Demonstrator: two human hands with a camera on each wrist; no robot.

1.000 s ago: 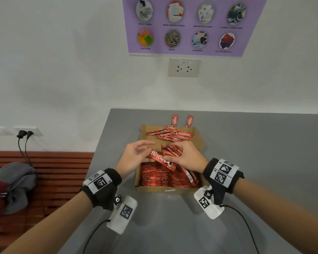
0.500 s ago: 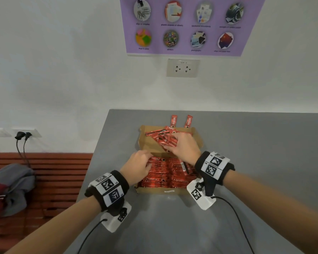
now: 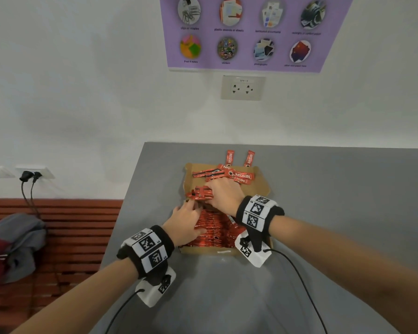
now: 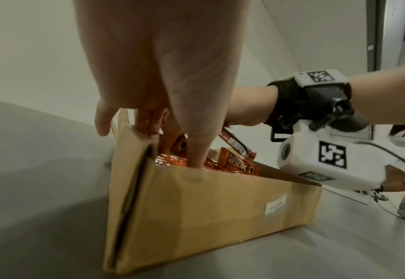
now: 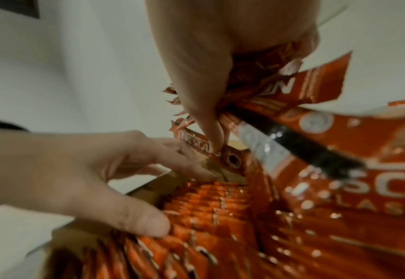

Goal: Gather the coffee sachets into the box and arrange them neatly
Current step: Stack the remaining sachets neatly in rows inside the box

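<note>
Half a second ago my right hand lay flat on the loose pile at the far end. Now it has curled round a bunch of red coffee sachets and holds them up just above the open brown cardboard box. My left hand has slid a bit farther into the box along its left side.

From my right wrist I see my thumb pressing the bunch against my curled fingers, and the sachets stick out past them. One sachet with a black stripe runs slanted across the view, close to the camera.

My left hand is not holding anything. Its fingers are loosely spread and the tips touch the tops of the packed sachets. From my left wrist I see my fingers poking down just inside the box wall, near a corner.

The packed sachets stand on edge in tight rows and fill the near part of the box. More loose sachets lie in a messy heap at the far end of the box. Two more sachets lie on the grey table, touching the far rim of the box.

The box sits on the table in front of me, between my two arms.
</note>
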